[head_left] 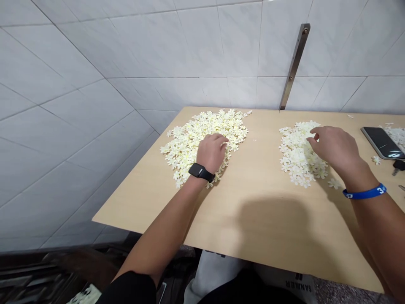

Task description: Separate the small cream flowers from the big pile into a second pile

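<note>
My left hand [212, 153], with a black watch [201, 172] on its wrist, hovers at the right side of a large pile of pale yellow flowers [190, 143]. Its fingers are pinched, and a small white flower piece [224, 143] pokes out at the fingertips. Over the right edge of a second pile, of whiter flowers [294, 156], is my right hand [335, 147], wearing a blue wristband [365, 193]. Its thumb and index finger curve towards each other with a gap, and nothing shows between them. The other fingers are hidden behind the hand.
A phone [384, 141] lies on the wooden table [228, 211] at the right, with a key [398, 166] and a third white pile [398, 137] beside it. One loose flower [334, 183] lies below my right hand. Tiled walls [196, 50] bound the table behind and left; a metal bracket [294, 67] is fixed there.
</note>
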### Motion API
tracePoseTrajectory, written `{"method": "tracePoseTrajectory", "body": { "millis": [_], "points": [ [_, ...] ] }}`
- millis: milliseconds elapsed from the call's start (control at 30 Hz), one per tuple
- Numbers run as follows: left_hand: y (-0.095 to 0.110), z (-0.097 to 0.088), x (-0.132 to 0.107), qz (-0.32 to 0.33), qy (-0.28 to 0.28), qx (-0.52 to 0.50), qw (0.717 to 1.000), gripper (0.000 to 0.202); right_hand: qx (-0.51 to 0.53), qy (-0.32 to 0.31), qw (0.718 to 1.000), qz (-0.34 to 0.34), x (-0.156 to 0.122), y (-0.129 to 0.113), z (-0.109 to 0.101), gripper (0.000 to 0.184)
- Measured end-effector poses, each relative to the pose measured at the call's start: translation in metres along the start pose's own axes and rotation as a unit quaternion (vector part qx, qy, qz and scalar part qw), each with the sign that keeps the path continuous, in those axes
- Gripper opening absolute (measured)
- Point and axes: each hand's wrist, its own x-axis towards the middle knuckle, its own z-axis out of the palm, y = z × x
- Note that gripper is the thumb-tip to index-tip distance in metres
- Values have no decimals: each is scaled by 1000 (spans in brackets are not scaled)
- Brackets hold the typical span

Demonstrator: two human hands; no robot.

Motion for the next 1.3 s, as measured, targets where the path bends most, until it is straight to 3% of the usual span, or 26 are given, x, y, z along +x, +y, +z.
{"method": "tracePoseTrajectory", "body": {
  "millis": [67, 200, 333, 533, 800, 933, 1033, 1100, 1300],
  "points": [
    [-11, -2, 2, -26, -3, 3, 1000, 29, 51, 7, 998, -31, -10, -18, 3, 21],
    [-17, 8, 3, -37, -84, 12, 996, 25, 215, -39, 964, -149, -45, -70, 25, 22],
    [-15, 19, 5, -39, -87, 27, 995, 23, 258, -78, 939, -214, -73, -96, 54, 22],
    [-20, 21, 8, -34, -75, -19, 996, 23, 287, -51, 923, -249, -86, -96, 80, 25],
    [-19, 11, 2, -45, -80, -95, 991, 28, 308, -39, 919, -242, -85, -92, 84, 23],
    [-16, 10, -1, -29, -108, -65, 992, 30, 316, -56, 913, -252, -83, -92, 86, 24],
    [-9, 16, -3, -11, -134, -33, 990, 34, 320, -64, 910, -255, -81, -92, 87, 25],
    [-4, 23, -4, -13, -123, -6, 992, 40, 323, -66, 908, -260, -81, -92, 88, 26],
    [2, 40, 0, 28, -84, -1, 996, 22, 333, -74, 903, -261, -81, -93, 86, 27]
  ]
}}
